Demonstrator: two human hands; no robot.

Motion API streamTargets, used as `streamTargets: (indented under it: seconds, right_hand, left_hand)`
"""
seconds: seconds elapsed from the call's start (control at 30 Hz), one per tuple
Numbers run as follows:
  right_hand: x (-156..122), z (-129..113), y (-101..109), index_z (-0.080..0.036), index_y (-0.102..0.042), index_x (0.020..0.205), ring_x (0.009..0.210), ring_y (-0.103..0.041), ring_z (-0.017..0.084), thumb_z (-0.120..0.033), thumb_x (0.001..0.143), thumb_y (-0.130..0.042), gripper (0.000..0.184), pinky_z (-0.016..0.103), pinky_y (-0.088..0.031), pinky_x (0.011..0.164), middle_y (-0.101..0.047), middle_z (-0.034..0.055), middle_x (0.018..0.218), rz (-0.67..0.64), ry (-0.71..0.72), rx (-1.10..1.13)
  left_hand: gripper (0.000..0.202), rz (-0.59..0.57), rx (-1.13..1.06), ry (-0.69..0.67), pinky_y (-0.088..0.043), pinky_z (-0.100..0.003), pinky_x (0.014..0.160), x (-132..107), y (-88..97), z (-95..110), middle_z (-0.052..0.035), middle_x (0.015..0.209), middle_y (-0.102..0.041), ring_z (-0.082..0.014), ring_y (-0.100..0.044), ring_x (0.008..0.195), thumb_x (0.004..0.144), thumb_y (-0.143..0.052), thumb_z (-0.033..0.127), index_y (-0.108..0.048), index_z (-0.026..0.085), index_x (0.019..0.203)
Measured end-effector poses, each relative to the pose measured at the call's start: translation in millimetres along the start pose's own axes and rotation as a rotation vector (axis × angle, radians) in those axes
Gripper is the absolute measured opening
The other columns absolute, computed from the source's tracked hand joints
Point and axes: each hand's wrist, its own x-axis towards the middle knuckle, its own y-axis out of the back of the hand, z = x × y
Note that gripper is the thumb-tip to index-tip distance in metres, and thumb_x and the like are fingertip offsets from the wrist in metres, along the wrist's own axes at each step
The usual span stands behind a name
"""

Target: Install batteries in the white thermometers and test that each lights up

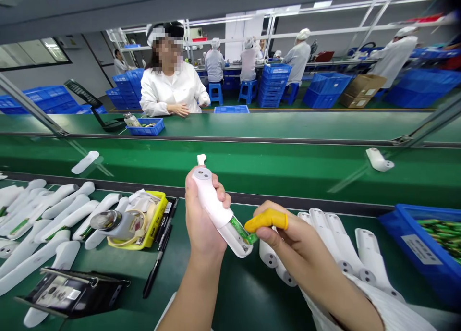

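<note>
Handset (213,196) is wrapped in your closed left hand (200,223); your right hand (293,235), nearly closed, pinches a green piece (251,238) at the handset's open end.

Left forearm (204,292) rose bare and upright, left grip (197,220) was curled closed, right forearm (333,275) slanted in from the lower right, right grip (297,237) was pinched, its forefinger (268,219) sheathed in yellow, thumb (269,236) below.

Blue bin (399,232) cropped, label (421,249) illegible (too small), casings (267,251) partly behind right hand (297,237)
</note>
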Motion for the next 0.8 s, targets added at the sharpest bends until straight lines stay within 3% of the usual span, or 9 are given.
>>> streamTargets:
  seconds: [0.1, 0.17, 0.23, 0.37, 0.47, 0.53, 0.67, 0.73, 0.8]
  right_hand:
    - [0.6, 0.6, -1.0, -0.022, -0.057, 0.085, 0.073, -0.051, 0.014, -0.024, 0.093, -0.046, 0.013, 0.027, -0.041, 0.066, -0.052, 0.0005, 0.081, -0.049, -0.071, -0.039]
    - [0.4, 2.2, -3.6, -0.022, -0.053, 0.088, 0.068, -0.05, 0.014, -0.027, 0.088, -0.056, 0.006, 0.027, -0.042, 0.062, -0.052, -0.0008, 0.077, 0.03, -0.157, -0.013]
    - [-0.1, 4.6, -6.9, -0.023, -0.051, 0.089, 0.063, -0.049, 0.014, -0.03, 0.083, -0.063, 0.015, 0.027, -0.042, 0.058, -0.05, -0.002, 0.072, 0.133, -0.181, -0.019]
    - [-3.0, 8.0, -16.0, -0.024, -0.054, 0.097, 0.076, -0.053, 0.016, -0.026, 0.089, -0.056, 0.009, 0.029, -0.045, 0.067, -0.054, 0.0024, 0.088, 0.132, 0.04, -0.187]
    - [-6.9, 7.9, -27.0, -0.027, -0.044, 0.123, 0.109, -0.048, 0.022, -0.022, 0.09, -0.055, 0.036, 0.035, -0.044, 0.09, -0.048, 0.0074, 0.121, 0.046, 0.219, -0.247]
    - [-8.9, 8.5, -35.4, -0.026, -0.036, 0.131, 0.117, -0.044, 0.022, -0.019, 0.091, -0.053, 0.045, 0.036, -0.042, 0.097, -0.046, 0.0084, 0.127, 0.034, 0.242, -0.255]
    - [-7.2, 15.7, -44.4, -0.027, -0.036, 0.133, 0.118, -0.046, 0.02, -0.016, 0.094, -0.046, 0.041, 0.037, -0.042, 0.098, -0.05, 0.0076, 0.126, 0.073, 0.262, -0.242]
    - [-3.8, 20.0, -41.0, -0.025, -0.036, 0.133, 0.12, -0.046, 0.023, -0.019, 0.094, -0.045, 0.04, 0.04, -0.042, 0.099, -0.051, 0.0092, 0.127, 0.108, 0.25, -0.293]
    - [-0.7, 21.6, -32.9, -0.022, -0.039, 0.132, 0.113, -0.053, 0.024, -0.024, 0.095, -0.044, 0.037, 0.04, -0.046, 0.093, -0.056, 0.0106, 0.122, 0.164, 0.14, -0.304]
  left_hand:
    - [0.02, 0.023, 0.012, 0.012, -0.039, -0.014, 0.045, -3.4, -2.8, -4.7, 0.0012, 0.071, -0.047, -0.0062, -0.043, 0.051, 0.092, -0.042, 0.036, -0.054, 0.02, 0.095]
    - [0.019, 0.037, 0.023, 0.032, -0.039, -0.014, 0.046, -7.6, -5.9, -8.9, 0.0014, 0.071, -0.047, -0.0062, -0.044, 0.052, 0.091, -0.043, 0.036, -0.053, 0.021, 0.096]
    - [0.017, 0.067, 0.035, 0.045, -0.039, -0.015, 0.047, -12.4, -8.8, -12.5, 0.0017, 0.071, -0.048, -0.0064, -0.044, 0.052, 0.091, -0.044, 0.035, -0.053, 0.021, 0.095]
    - [0.021, 0.179, -0.006, 0.052, -0.04, -0.016, 0.048, -16.9, -10.3, -11.0, 0.0024, 0.07, -0.045, -0.0062, -0.043, 0.051, 0.092, -0.04, 0.037, -0.052, 0.02, 0.088]
    - [0.031, 0.274, -0.046, 0.039, -0.039, -0.016, 0.048, -12.1, -7.5, -1.9, 0.0019, 0.069, -0.044, -0.0057, -0.042, 0.051, 0.094, -0.036, 0.04, -0.051, 0.017, 0.078]
    - [0.033, 0.295, -0.032, 0.009, -0.039, -0.016, 0.048, -7.4, -5.3, 3.5, 0.0015, 0.07, -0.045, -0.0058, -0.042, 0.051, 0.094, -0.036, 0.039, -0.052, 0.016, 0.076]
    - [0.029, 0.334, 0.043, -0.134, -0.042, -0.016, 0.053, -3.2, -3.3, 4.8, 0.0012, 0.071, -0.049, -0.0063, -0.047, 0.056, 0.094, -0.039, 0.04, -0.055, 0.017, 0.084]
    - [0.033, 0.285, 0.086, -0.134, -0.046, -0.018, 0.063, -4.7, -3.9, 4.1, -0.0007, 0.075, -0.055, -0.0081, -0.054, 0.065, 0.094, -0.038, 0.045, -0.057, 0.018, 0.092]
    - [0.037, 0.086, 0.123, -0.035, -0.049, -0.022, 0.071, -7.7, -4.9, 5.6, -0.0049, 0.084, -0.061, -0.0128, -0.06, 0.078, 0.092, -0.038, 0.048, -0.059, 0.019, 0.099]
